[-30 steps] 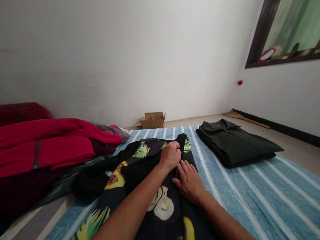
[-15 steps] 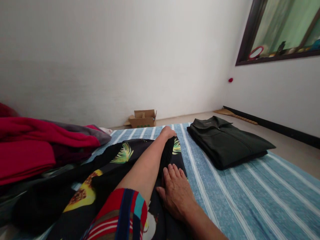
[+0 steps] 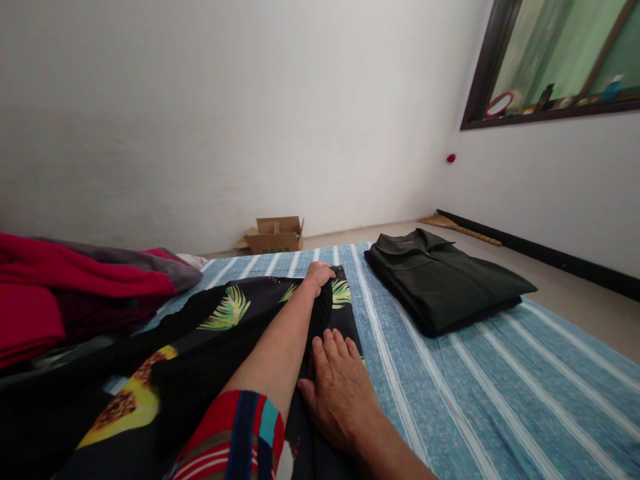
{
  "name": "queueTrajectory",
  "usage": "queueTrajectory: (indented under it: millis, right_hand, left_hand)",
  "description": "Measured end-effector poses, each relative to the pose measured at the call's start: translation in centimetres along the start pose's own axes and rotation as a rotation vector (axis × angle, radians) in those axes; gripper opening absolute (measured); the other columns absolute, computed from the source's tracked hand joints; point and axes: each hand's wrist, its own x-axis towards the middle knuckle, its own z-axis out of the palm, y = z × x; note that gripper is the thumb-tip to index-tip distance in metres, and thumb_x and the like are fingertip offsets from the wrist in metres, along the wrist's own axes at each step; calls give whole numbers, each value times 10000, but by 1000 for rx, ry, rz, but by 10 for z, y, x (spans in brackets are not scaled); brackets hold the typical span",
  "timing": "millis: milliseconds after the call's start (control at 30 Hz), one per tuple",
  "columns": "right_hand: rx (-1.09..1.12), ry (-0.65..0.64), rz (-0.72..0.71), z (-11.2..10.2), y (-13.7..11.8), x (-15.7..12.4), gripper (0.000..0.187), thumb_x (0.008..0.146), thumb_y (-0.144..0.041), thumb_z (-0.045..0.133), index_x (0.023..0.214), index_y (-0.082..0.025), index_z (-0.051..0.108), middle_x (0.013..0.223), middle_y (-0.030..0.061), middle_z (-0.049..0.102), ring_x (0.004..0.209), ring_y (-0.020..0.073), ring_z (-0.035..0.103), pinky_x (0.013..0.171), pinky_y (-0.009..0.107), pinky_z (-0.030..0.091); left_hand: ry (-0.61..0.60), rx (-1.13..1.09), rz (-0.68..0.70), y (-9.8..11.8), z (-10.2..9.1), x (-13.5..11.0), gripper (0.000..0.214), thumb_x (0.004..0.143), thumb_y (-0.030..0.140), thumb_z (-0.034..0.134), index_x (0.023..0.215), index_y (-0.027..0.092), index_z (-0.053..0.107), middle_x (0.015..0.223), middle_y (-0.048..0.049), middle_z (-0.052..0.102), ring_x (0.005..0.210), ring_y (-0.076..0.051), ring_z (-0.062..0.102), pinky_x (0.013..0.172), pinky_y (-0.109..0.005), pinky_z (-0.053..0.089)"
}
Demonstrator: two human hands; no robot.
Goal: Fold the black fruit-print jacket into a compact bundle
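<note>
Two hands are on the dark printed garment point(image 3: 225, 313), which lies near, left of centre, on the blue striped sheet point(image 3: 500, 373). The right hand point(image 3: 343, 393) lies flat, fingers side by side, thumb apart, probably for steadying the loose cloth. The left hand point(image 3: 320, 275) curls at the far edge; I cannot tell if its fingers pinch. The garment looks thin and wrinkled; the folded jacket point(image 3: 445, 287), at right, looks thicker, almost rectangular.

soft, dim indoor light, white wall point(image 3: 280, 107) greyer toward the left, corners darkened, black cloth point(image 3: 195, 367) losing detail in its folds — wide-angle stretch at the edges, window point(image 3: 565, 60) tilted, small sill items point(image 3: 546, 97) blurred
</note>
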Motion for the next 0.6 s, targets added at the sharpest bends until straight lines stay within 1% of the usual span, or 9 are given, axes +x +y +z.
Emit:
queueTrajectory:
  millis: [67,100,200,267,333,400,500,600]
  right_hand:
    - [0,-1,0,0,0,0,607,899,-407,398,1383,-43,359,1434,215,326,1338,349,243,1081,526,205]
    - [-1,0,1,1,0,0,606,899,-407,397,1382,-42,361,1433,216,327,1337,350,244,1081,526,205]
    - [-5,1,-1,3,-1,0,598,903,-399,385,1384,-45,361,1433,215,327,1337,350,244,1079,527,207]
    - [-12,2,-1,5,0,0,594,903,-396,380,1385,-49,362,1436,212,323,1337,351,246,1077,527,211]
    - [-20,7,4,8,1,0,597,899,-401,384,1383,-53,367,1438,212,318,1336,349,250,1077,524,215]
    - [-27,20,9,11,1,0,599,889,-404,400,1379,-60,377,1438,211,320,1334,345,260,1077,517,218]
    - [-26,45,7,15,2,-1,595,866,-379,439,1379,-82,383,1430,192,348,1327,336,283,1075,510,228]
    - [-21,59,-10,17,2,-1,588,839,-323,461,1380,-108,389,1419,154,384,1309,333,319,1067,511,246]
  left_hand:
    - [35,6,32,-1,3,-2,295,868,292,564,1123,144,548,1097,-75,592,923,-186,598,787,-377,510]
    - [55,13,50,-1,5,-3,306,840,242,600,1123,139,548,1085,-75,606,924,-180,603,794,-348,506]
    - [109,60,103,-1,7,-4,486,702,62,664,1163,120,524,1090,-86,633,970,-171,609,813,-243,474]
    - [122,112,140,0,7,-4,560,661,20,649,1194,116,506,1114,-93,633,997,-171,605,814,-213,459]
    - [120,177,176,2,8,-7,568,662,21,631,1204,128,501,1123,-94,633,1015,-176,600,826,-216,450]
    - [122,260,200,4,11,-14,537,678,33,611,1191,154,511,1109,-95,638,1040,-195,588,854,-247,437]
    - [120,400,236,9,20,-36,429,718,56,568,1128,181,540,1052,-113,646,1060,-246,567,896,-333,408]
    - [101,506,332,13,31,-60,291,764,78,524,1038,165,570,1066,-139,626,1105,-265,521,945,-370,357]
